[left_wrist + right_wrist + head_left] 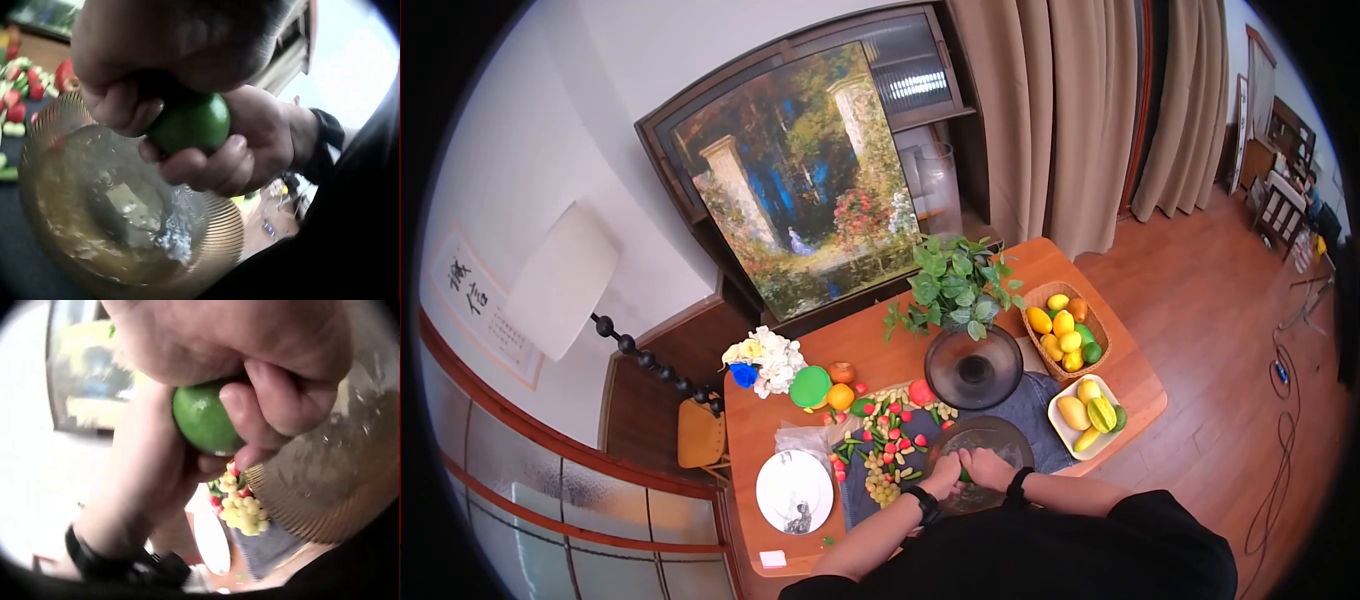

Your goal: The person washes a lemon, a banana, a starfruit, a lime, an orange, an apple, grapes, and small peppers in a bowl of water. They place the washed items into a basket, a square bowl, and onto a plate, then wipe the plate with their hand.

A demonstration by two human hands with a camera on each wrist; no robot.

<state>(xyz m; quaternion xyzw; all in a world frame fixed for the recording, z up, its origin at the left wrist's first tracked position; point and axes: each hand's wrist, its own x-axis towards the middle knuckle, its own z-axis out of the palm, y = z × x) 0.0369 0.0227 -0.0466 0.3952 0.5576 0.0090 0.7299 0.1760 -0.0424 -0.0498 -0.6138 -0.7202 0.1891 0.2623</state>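
Note:
Both hands grip one shiny green fruit (pixel 195 125), held above a ribbed clear bowl (pixel 215 250) with water in it. In the left wrist view the left hand (pixel 169 50) curls over the fruit from above, and the right hand (pixel 244 144) has its fingers around the lower side. The right wrist view shows the fruit (pixel 205 419) between the right hand (pixel 250 356) and the left hand (pixel 147 462). From the head, the left hand (pixel 943 476) and right hand (pixel 988 467) meet over the bowl (pixel 1012 440), mostly covering the fruit.
Small fruits and peppers (pixel 890 440) lie left of the bowl, beside a white plate (pixel 780 490). Behind stand a dark round dish (pixel 945 370) and a leafy plant (pixel 955 285). A fruit basket (pixel 1032 340) and a square fruit dish (pixel 1060 432) are at the right.

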